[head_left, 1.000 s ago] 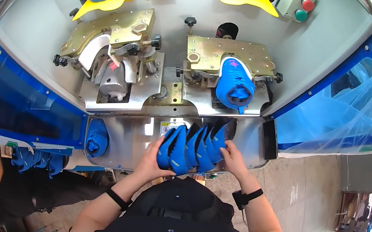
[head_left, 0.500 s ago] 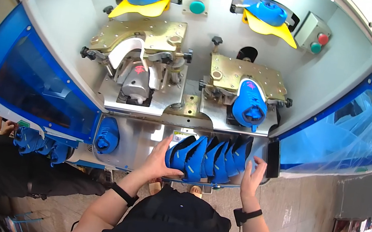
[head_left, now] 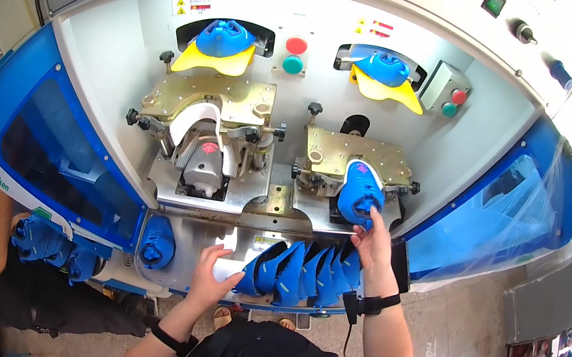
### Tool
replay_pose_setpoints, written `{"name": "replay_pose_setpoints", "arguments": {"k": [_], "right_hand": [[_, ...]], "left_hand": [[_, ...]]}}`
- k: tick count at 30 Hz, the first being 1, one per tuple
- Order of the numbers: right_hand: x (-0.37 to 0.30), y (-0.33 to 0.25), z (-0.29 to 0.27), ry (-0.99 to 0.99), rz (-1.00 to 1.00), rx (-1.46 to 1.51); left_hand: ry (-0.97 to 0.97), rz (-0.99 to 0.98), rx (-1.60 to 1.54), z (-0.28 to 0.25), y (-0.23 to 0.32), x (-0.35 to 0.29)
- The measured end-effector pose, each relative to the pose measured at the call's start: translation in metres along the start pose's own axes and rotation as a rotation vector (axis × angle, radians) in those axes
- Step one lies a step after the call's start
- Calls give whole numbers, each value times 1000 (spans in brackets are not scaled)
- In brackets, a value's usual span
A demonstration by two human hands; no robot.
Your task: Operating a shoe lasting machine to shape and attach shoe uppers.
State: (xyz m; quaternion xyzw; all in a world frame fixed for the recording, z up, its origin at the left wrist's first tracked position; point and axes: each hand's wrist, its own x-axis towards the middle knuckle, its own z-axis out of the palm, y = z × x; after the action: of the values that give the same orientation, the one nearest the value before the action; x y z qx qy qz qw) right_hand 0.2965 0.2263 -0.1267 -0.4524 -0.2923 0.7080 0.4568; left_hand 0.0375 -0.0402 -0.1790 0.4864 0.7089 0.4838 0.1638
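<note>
Right hand (head_left: 375,245) has moved off the row of blue uppers (head_left: 290,274) to the blue shoe (head_left: 358,190), right of centre.
Fingertips at its heel end; I can't tell if they pinch. Left hand (head_left: 210,281) is spread, just beside the row, lower centre. I'd take the heel squarely and work in line with the toe, no twisting against the gold plate (head_left: 333,143).

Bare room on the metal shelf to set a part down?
Yes: the metal shelf between the lone blue shoe and the row of blue uppers, though the left hand hangs over part of it. Crowded: right of that, where the uppers pack together, with the right hand at the mounted shoe beyond.
</note>
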Motion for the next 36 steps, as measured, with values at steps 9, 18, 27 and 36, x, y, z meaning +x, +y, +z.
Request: {"name": "replay_pose_setpoints", "arguments": {"k": [9, 18, 27, 36], "right_hand": [[-3, -5, 8, -9, 82, 99], [-35, -12, 39, 562, -1022, -1015], [-68, -71, 294, -439, -1711, -1027], [25, -71, 430, -488, -1373, -1274]], "left_hand": [[61, -27, 7, -3, -11, -6], [120, -86, 16, -10, -15, 5], [150, 111, -132, -52, 5, 32], [-2, 69, -343, -85, 6, 37]]}}
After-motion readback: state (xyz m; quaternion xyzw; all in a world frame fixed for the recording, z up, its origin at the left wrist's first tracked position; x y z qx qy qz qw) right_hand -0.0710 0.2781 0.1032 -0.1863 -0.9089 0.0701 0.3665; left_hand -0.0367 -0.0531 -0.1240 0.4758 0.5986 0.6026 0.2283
